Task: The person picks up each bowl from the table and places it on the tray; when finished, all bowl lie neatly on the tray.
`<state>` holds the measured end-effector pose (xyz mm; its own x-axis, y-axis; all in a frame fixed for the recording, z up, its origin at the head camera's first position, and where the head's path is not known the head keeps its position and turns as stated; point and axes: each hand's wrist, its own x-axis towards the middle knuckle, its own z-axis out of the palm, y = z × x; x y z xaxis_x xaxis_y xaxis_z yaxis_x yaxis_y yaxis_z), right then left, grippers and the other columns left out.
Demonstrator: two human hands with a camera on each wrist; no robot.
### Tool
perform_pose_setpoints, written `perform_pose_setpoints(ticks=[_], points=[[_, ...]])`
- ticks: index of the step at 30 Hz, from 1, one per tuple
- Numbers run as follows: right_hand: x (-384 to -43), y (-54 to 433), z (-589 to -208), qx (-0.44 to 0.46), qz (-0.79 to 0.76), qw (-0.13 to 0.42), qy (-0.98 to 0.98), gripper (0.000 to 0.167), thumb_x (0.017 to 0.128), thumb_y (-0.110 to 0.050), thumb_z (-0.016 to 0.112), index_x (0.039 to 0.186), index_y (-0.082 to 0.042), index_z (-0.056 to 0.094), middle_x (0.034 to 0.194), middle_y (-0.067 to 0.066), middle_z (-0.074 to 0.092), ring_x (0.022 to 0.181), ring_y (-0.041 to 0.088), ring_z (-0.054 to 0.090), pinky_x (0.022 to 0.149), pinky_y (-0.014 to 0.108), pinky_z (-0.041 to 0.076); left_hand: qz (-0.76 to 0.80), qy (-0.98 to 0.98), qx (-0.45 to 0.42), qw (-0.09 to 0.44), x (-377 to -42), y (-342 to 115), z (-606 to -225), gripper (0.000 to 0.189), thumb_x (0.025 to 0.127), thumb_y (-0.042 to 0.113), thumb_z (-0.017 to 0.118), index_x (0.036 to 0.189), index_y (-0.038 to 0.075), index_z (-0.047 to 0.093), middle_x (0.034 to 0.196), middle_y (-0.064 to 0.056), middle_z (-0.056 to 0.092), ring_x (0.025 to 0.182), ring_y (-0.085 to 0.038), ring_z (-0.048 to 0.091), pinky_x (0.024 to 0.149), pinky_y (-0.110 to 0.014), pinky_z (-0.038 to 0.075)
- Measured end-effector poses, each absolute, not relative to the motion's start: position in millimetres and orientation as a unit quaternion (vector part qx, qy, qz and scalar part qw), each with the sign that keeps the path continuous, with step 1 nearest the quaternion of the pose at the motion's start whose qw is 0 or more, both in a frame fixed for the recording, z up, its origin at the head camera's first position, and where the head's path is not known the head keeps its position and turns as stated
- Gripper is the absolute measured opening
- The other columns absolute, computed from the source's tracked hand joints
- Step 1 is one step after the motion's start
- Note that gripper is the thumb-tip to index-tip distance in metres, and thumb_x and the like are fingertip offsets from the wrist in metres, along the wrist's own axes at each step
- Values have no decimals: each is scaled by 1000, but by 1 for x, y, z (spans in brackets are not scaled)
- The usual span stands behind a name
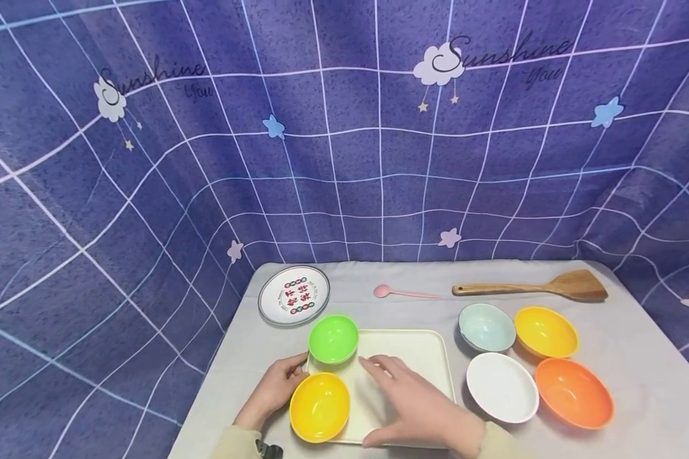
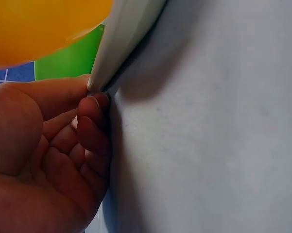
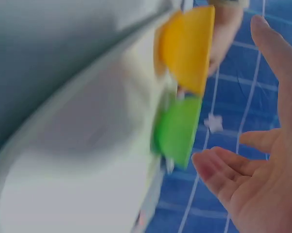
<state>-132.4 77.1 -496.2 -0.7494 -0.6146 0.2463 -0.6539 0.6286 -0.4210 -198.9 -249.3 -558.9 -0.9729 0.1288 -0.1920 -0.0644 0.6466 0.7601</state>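
The rectangular cream tray is plain. The round green bowl and round yellow bowl are uniformly coloured. The round white plate has a dark rim line and red-and-green print. Other round bowls: pale blue bowl, second yellow bowl, white bowl, orange bowl. The small spoon is pink; the wooden spatula, brown. The cloth-covered worktop is light grey. The blue-violet fabric backdrop carries a pale grid, stars, clouds and dark script.

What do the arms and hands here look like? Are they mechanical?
No: they are a person's. The left hand and right hand are bare, without gloves. The left sleeve and right sleeve are cream. By the left sleeve's edge sits a dark band, its details unclear.
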Motion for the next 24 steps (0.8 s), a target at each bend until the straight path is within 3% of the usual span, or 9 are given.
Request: perform_pose_setpoints(ticks=[2,6,9,12,15,18,19,21,24], points=[[-131,98,-493,343,248,69,-903,123,69,-80,79,163,-13,37,153,9,46,137,24,48,109,46,45,421,900,19,115,-199,-249,-558,53,99,19,70,150,10,57,81,0,55,93,-20,55,89,-46,45],[-127,143,-486,310,244,123,-911,119,68,-72,86,159,-10,43,151,9,49,135,26,51,105,47,48,420,900,17,116,-198,-249,-558,53,99,19,70,150,10,57,84,-2,57,108,-26,57,108,-60,41],[-124,178,-481,280,231,155,-919,116,68,-70,87,158,-10,45,151,9,50,134,28,51,102,51,49,427,897,11,114,-198,-249,-559,52,99,18,70,149,11,58,108,-7,69,129,-37,56,111,-63,36],[-120,214,-480,247,228,178,-925,114,67,-66,90,157,-11,47,149,9,51,133,31,51,100,56,48,429,896,10,112,-198,-250,-560,51,99,19,70,149,11,59,131,-10,68,140,-43,47,110,-64,36],[-115,252,-486,215,222,195,-931,112,66,-63,93,155,-9,49,146,11,52,130,35,51,113,41,38,432,895,7,113,-198,-251,-561,52,100,20,70,149,11,59,128,-10,68,140,-42,48,110,-64,36],[-107,289,-498,179,222,199,-937,113,65,-58,95,154,-6,48,144,17,52,127,40,49,119,24,19,432,895,7,112,-198,-251,-561,52,99,20,70,149,10,58,109,-8,69,129,-37,55,111,-64,35],[-105,300,-503,164,220,197,-941,115,64,-58,95,153,-4,48,143,20,51,125,42,49,119,26,20,432,895,8,110,-198,-251,-561,52,99,20,70,149,10,59,107,-7,68,129,-37,56,111,-65,35],[-98,320,-515,130,227,185,-947,118,63,-56,97,153,1,45,142,27,49,123,47,47,123,46,21,434,894,11,109,-197,-251,-561,52,99,20,71,148,9,59,107,-6,69,126,-35,57,111,-64,35],[-89,344,-530,64,233,127,-962,124,66,-60,93,153,9,39,142,33,42,123,53,41,105,74,32,437,893,15,111,-197,-252,-563,52,99,20,71,148,8,59,102,-1,68,123,-31,58,111,-63,36]])
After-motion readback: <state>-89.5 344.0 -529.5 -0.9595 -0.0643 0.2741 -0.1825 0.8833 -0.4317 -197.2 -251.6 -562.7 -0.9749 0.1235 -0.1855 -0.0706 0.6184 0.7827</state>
